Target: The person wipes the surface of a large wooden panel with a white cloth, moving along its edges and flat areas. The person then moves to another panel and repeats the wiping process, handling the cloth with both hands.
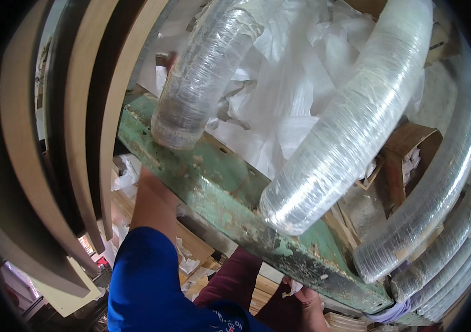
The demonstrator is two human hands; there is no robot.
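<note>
My left forearm [155, 199], in a blue sleeve, reaches up and passes behind a worn green metal beam [213, 191]. The beam hides the rest of that arm; a blurred patch beyond it may be my left hand, but its fingers do not show clearly. Low on the right, my right hand [309, 303] is closed on a crumpled white scrap [292, 288], just below the beam's near edge. Thick posts wrapped in clear film stand along the beam, one left of centre [196, 83] and a larger one [346, 127] in the middle.
Loose white sheeting [279, 94] is heaped behind the posts. An open cardboard box [407, 149] stands at the right, near more wrapped posts [429, 205]. Long curved-looking brown slats [80, 110] rise on the left. Wooden boards [194, 238] and white scraps lie below the beam.
</note>
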